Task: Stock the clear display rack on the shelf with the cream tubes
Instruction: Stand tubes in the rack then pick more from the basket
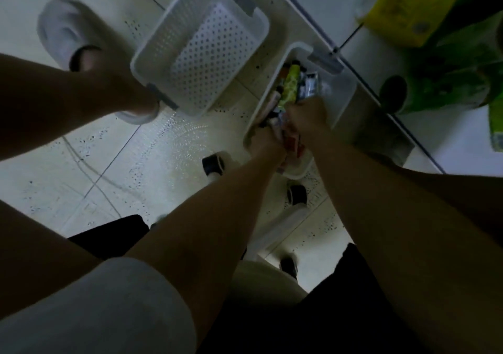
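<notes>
A white basket (341, 100) on the floor holds several cream tubes, among them a yellow-green tube (291, 85) and a dark one beside it. Both my hands reach down into this basket. My left hand (268, 139) grips tubes at the basket's near end. My right hand (306, 120) is curled round the lower ends of the yellow-green tube and its neighbours. The fingers of both hands are largely hidden among the tubes. The clear display rack is not in view.
An empty perforated white basket (152, 51) sits on the tiled floor to the left. A white shoe (64, 30) and leg are at far left. A white shelf edge (362, 81) runs diagonally at right, with green and yellow packages (413, 5). Chair castors (213, 164) stand below the baskets.
</notes>
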The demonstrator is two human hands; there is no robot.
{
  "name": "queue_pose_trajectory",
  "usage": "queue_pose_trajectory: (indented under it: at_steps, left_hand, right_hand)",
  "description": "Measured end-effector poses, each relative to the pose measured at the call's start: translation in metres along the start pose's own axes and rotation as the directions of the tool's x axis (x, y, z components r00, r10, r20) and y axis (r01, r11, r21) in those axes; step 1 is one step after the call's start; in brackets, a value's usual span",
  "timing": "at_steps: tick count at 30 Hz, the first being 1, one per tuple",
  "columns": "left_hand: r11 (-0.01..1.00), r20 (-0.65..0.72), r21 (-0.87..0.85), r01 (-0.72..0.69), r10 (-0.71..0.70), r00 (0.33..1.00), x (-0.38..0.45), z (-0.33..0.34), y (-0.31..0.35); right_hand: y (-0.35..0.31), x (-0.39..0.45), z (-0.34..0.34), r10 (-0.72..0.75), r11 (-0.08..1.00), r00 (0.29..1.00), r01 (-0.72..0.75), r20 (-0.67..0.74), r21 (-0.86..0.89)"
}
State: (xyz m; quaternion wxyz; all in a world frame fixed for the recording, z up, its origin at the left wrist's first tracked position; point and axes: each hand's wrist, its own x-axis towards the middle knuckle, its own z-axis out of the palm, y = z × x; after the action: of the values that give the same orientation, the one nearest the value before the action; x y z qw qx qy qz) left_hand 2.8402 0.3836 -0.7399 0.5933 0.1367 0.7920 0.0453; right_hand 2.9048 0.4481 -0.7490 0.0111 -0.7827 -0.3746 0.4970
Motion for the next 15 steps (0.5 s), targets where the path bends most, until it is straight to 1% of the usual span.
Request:
queue_pose_trajectory:
  at_steps: [2, 4, 6, 9, 10, 12, 13, 15]
  left_hand:
    - [0.998, 0.059, -0.052, -0.018, 0.021, 0.998, -0.001, -0.003, -0.006]
    - [0.995, 0.062, -0.095, -0.014, 0.020, 0.998, -0.008, -0.011, -0.008]
    - [0.995, 0.056, -0.070, -0.067, 0.071, 0.996, -0.013, -0.018, -0.009]
    - [0.965, 0.110, 0.057, -0.257, 0.250, 0.962, -0.018, -0.038, -0.015]
    - [0.952, 0.134, 0.104, -0.288, 0.274, 0.952, -0.019, -0.045, -0.017]
    - [0.937, 0.164, 0.191, -0.292, 0.263, 0.951, -0.021, -0.058, -0.016]
    - [0.931, 0.170, 0.206, -0.300, 0.268, 0.948, -0.025, -0.064, -0.013]
    - [0.928, 0.171, 0.155, -0.338, 0.312, 0.935, -0.034, -0.073, -0.006]
  right_hand:
    - [-0.006, 0.004, 0.001, 0.019, 0.998, 1.000, -0.018, 0.018, -0.056]
    - [-0.010, 0.006, 0.001, 0.047, 0.995, 0.999, -0.045, 0.023, -0.084]
    - [-0.012, 0.005, -0.003, 0.053, 0.996, 0.998, -0.051, 0.020, -0.075]
    - [-0.013, -0.010, -0.012, -0.012, 0.997, 1.000, 0.012, -0.004, -0.072]
    - [-0.012, -0.015, -0.017, -0.041, 0.996, 0.999, 0.040, -0.012, -0.075]
    - [-0.010, -0.029, -0.027, -0.100, 0.993, 0.993, 0.096, -0.059, -0.065]
    - [-0.009, -0.036, -0.033, -0.136, 0.990, 0.987, 0.132, -0.091, -0.053]
    - [-0.005, -0.051, -0.045, -0.206, 0.978, 0.965, 0.206, -0.160, -0.021]
